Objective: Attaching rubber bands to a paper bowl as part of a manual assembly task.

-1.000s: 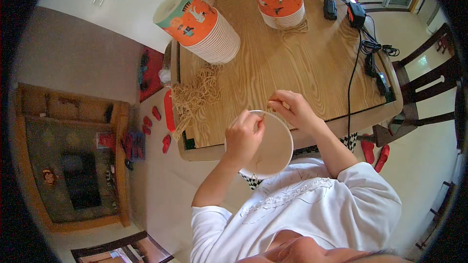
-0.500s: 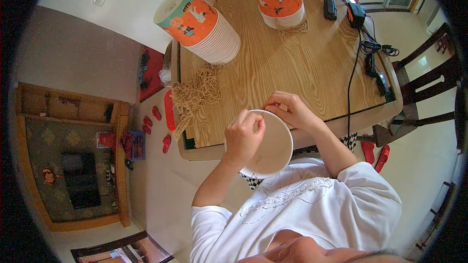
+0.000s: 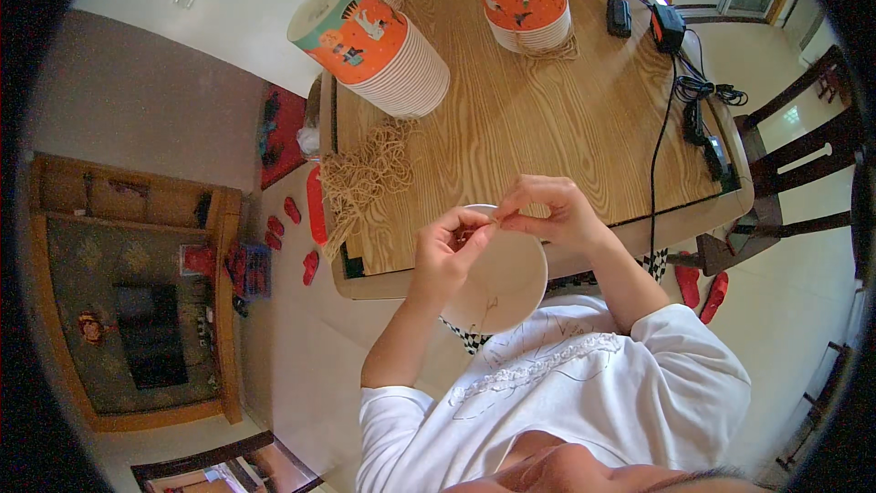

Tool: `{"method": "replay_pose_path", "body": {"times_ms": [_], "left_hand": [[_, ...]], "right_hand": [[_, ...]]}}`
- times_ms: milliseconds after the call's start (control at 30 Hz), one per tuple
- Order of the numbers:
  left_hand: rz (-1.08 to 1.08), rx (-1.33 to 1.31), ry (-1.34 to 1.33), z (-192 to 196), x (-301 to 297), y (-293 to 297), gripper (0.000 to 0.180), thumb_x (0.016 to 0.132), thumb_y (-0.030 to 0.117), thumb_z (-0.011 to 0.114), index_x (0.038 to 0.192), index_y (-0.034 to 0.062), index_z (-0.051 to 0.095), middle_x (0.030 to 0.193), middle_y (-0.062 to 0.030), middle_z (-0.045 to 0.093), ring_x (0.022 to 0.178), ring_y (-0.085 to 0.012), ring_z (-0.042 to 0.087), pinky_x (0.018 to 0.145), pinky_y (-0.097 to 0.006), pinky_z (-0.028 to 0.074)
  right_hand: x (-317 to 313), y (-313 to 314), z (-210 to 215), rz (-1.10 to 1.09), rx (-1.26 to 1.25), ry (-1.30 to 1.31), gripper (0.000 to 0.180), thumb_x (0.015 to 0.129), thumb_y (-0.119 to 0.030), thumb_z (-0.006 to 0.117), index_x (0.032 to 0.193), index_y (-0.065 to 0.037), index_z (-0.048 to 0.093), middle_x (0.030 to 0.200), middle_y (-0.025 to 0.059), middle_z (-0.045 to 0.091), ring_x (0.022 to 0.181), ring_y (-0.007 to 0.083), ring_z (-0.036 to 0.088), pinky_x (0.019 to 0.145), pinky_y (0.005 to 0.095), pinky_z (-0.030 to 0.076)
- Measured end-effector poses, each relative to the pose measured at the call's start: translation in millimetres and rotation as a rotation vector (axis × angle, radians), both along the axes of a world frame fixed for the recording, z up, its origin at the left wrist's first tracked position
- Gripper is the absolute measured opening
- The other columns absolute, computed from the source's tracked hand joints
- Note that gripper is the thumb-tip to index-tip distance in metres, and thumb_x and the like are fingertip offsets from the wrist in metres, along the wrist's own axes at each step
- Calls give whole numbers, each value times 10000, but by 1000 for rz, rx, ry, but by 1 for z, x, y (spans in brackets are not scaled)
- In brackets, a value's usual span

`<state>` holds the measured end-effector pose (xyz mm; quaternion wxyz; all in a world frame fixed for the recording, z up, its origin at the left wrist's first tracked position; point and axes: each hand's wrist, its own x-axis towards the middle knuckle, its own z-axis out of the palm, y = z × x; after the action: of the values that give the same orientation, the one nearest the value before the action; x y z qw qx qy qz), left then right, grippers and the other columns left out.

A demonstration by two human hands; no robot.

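Here, with the clock centred on it, a smooth white bucket (image 3: 511, 278) opens upward, a thin strand (image 3: 490, 305) inside. At its 12 o'clock rim the left hand (image 3: 447, 248) and right hand (image 3: 557, 212) meet, each grip pinched; what's between is too small to tell. Past the counter's (image 3: 547, 128) curved edge, fuzzy twine (image 3: 376, 166) tangles at 10; bare grain runs toward 1; ribbed stacks stand at 11 (image 3: 401, 64) and 12 (image 3: 525, 9).
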<state>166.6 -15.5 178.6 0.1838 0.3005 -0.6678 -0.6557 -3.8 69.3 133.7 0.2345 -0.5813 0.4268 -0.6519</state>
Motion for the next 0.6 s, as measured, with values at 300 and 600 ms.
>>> {"method": "replay_pose_path", "body": {"times_ms": [300, 600], "left_hand": [[93, -414, -14, -4, -8, 7, 85, 786, 28, 657, 860, 61, 632, 711, 58, 546, 554, -6, 408, 480, -187, 340], [87, -960, -34, -5, -7, 12, 146, 701, 19, 691, 819, 89, 641, 664, -46, 513, 528, -162, 486, 482, -286, 401]], "right_hand": [[2, -1, -5, -84, 16, 113, 79, 752, -41, 664, 786, -3, 604, 761, 74, 594, 728, 226, 573, 631, 309, 454], [1, -1, -5, -79, 80, 332, 126, 837, -145, 578, 826, -21, 561, 782, 109, 537, 764, 285, 524, 672, 369, 417]]}}
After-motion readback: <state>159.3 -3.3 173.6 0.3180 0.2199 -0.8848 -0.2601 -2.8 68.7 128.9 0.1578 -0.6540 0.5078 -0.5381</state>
